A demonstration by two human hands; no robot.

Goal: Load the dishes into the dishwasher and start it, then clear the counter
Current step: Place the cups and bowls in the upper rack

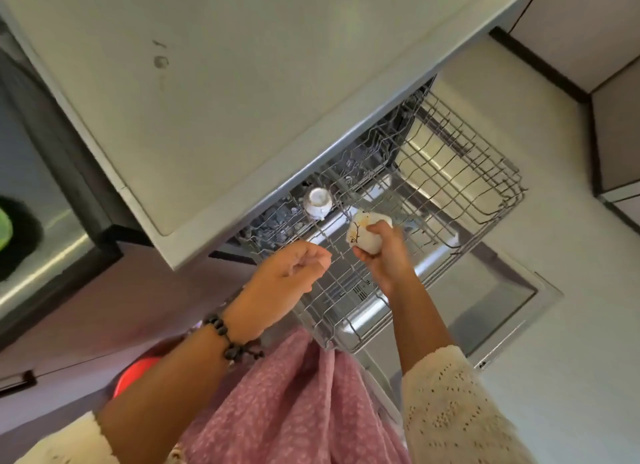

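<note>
The dishwasher's upper wire rack (485,172) is pulled out from under the counter (242,82), above the open steel door (495,290). A white cup (318,202) stands upside down at the rack's back left. My right hand (384,252) grips a second white cup (363,233) with a dark drawn pattern, held just over the rack's middle. My left hand (294,269) hovers over the rack's near left edge, fingers curled shut, nothing in it. A dark bead bracelet circles that wrist.
A steel sink (38,241) with something green in it lies at the far left. A red object (135,373) shows below my left forearm. Pale floor and cabinet fronts (616,134) are to the right of the open door.
</note>
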